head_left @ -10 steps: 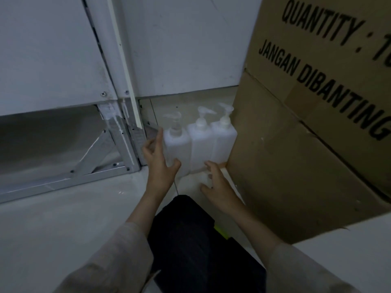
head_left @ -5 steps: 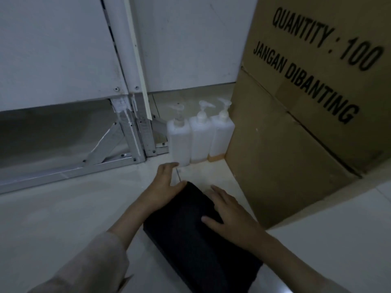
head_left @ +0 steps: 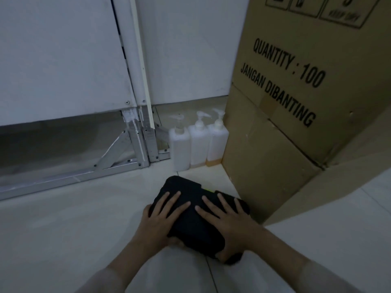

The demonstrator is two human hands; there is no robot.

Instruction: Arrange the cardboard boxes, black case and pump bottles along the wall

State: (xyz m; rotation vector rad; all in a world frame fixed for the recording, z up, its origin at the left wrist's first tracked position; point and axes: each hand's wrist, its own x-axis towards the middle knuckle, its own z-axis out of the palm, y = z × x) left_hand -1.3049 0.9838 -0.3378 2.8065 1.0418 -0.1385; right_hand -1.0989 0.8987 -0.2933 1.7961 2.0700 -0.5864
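Note:
A black case point(head_left: 191, 220) lies flat on the pale floor in front of me. My left hand point(head_left: 160, 218) grips its left side, fingers spread over the top and thumb under the near edge. My right hand point(head_left: 228, 220) grips its right side the same way. Three white pump bottles point(head_left: 198, 142) stand upright in a tight row against the wall, between a metal frame and a tall stack of cardboard boxes point(head_left: 296, 102) at the right. The case sits just short of the bottles and beside the lower box.
A white wall panel point(head_left: 63, 60) on a metal frame point(head_left: 135, 144) fills the left, with a dark gap beneath it. Pale floor tiles point(head_left: 74, 208) extend to the left and to the near right.
Both hands left the bottles and came back onto the black case, now gripping its two sides. My view pulled back and rose, showing more of the boxes.

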